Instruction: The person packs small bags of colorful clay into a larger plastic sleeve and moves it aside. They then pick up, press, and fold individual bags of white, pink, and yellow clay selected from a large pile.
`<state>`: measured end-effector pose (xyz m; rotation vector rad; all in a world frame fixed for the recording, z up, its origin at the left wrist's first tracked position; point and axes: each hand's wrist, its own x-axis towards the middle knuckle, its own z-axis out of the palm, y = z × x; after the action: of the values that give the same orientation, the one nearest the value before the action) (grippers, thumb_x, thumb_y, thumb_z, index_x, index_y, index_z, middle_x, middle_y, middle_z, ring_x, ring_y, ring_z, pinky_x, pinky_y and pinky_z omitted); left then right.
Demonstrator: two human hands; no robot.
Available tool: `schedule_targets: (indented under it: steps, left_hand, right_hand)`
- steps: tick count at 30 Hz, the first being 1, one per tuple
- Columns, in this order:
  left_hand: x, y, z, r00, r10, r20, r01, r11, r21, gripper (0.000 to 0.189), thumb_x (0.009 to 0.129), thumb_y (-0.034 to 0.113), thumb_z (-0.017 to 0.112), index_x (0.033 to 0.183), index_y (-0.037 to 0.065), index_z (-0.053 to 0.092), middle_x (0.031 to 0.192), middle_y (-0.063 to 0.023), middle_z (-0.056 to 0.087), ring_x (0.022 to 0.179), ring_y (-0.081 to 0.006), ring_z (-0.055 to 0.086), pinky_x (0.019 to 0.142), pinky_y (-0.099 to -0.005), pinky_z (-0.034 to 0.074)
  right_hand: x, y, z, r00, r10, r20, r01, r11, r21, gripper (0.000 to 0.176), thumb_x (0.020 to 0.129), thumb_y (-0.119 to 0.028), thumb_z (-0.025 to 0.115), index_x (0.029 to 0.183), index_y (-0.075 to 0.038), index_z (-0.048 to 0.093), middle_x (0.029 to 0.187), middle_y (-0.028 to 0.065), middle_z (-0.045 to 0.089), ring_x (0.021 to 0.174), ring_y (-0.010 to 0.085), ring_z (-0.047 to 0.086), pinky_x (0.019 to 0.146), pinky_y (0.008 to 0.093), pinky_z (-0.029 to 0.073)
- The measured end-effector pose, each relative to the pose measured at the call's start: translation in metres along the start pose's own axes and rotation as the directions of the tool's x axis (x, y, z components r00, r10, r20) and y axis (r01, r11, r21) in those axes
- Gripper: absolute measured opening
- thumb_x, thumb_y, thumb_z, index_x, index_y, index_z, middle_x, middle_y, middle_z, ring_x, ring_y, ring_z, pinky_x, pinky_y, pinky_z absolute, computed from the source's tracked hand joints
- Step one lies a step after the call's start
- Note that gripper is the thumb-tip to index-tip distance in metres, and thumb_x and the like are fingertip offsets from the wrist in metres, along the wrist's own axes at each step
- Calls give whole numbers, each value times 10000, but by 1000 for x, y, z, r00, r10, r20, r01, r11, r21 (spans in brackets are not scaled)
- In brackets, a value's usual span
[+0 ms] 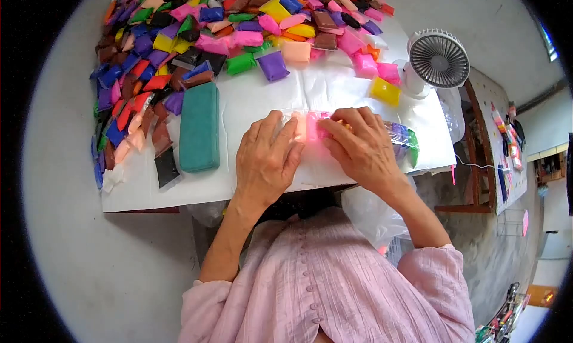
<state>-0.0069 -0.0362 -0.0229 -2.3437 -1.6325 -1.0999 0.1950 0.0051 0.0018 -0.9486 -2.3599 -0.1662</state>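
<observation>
In front of me lies a row of small colored packets in clear plastic, with a peach packet (300, 128) and a pink packet (314, 128) showing between my hands. Blue and green packets (406, 141) form its right end. My left hand (266, 156) grips the left end, index finger and thumb against the peach packet. Curled over the row, my right hand (363, 145) has its fingertips on the pink one. Its palm hides the packets beneath. A teal oblong case (200, 127) rests left of my left hand.
A large pile of colored packets (239, 26) covers the back and left of the white-covered table (250, 92). A white fan (439, 59) stands at the back right, near a yellow packet (385, 91). Another table (507, 158) is farther right.
</observation>
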Motion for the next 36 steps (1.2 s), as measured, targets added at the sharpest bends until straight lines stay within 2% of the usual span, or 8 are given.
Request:
schedule_targets:
  steps: [8,12,15,20,23,27,30,36]
  left_hand:
    - [-5,-21,-3,981,-193,-25,157,860,-485,379,976,188,470,1287,-19,531,1311,-211,513,1201,-359,484,1036,-383,369]
    - [-7,-20,-6,894,-435,-104,232,650,-723,443,1022,289,387,1314,-8,536,1376,-125,509,1256,-228,479,1058,-371,369]
    - [-11,-22,-15,857,-515,-7,334,566,-754,467,1016,312,391,1331,-8,518,1378,-120,509,1258,-218,479,1051,-369,380]
    - [-7,-19,-15,924,-380,-42,262,709,-655,516,921,164,569,1402,12,458,1374,-137,521,1270,-225,485,1068,-367,358]
    - [1,-15,-6,933,-333,139,333,649,-684,548,912,141,584,1422,13,427,1406,-144,492,1296,-214,462,1067,-364,363]
    - [4,-13,6,911,-413,7,328,713,-620,629,873,135,640,1435,0,393,1336,-136,532,1209,-219,520,1026,-358,407]
    - [10,-13,12,909,-405,103,344,585,-735,612,858,131,647,1411,-1,421,1281,-129,552,1155,-209,536,996,-342,429]
    - [11,-21,20,907,-393,153,381,606,-699,562,830,111,641,1355,18,463,1274,-158,543,1103,-236,540,960,-355,441]
  right_hand:
    - [-19,24,-36,996,68,54,-57,981,-187,458,738,-341,775,1128,-154,624,1047,76,576,989,271,550,870,400,430]
    - [-6,43,-39,950,179,255,-171,984,-54,530,743,-399,778,1165,-111,634,1026,108,638,938,270,612,822,376,470]
    - [21,55,-55,716,440,542,-599,787,151,531,803,-458,733,1136,-50,664,964,143,679,855,287,649,756,368,499]
    - [44,67,-58,716,327,617,-506,852,136,573,859,-540,637,1054,-4,688,814,141,670,741,232,637,702,349,493]
    - [49,77,-48,677,285,679,-479,871,112,565,858,-550,632,1027,-14,690,792,131,646,719,221,608,672,350,476]
    - [43,75,-50,720,288,631,-482,862,156,552,864,-558,622,985,-23,686,738,115,610,675,208,577,628,348,452]
    - [34,73,-45,774,280,568,-463,862,205,547,869,-552,617,972,-19,681,722,110,602,664,214,574,621,349,449]
    - [39,73,-48,715,268,645,-483,857,179,545,836,-532,668,1029,-22,681,760,128,616,706,246,590,646,365,458]
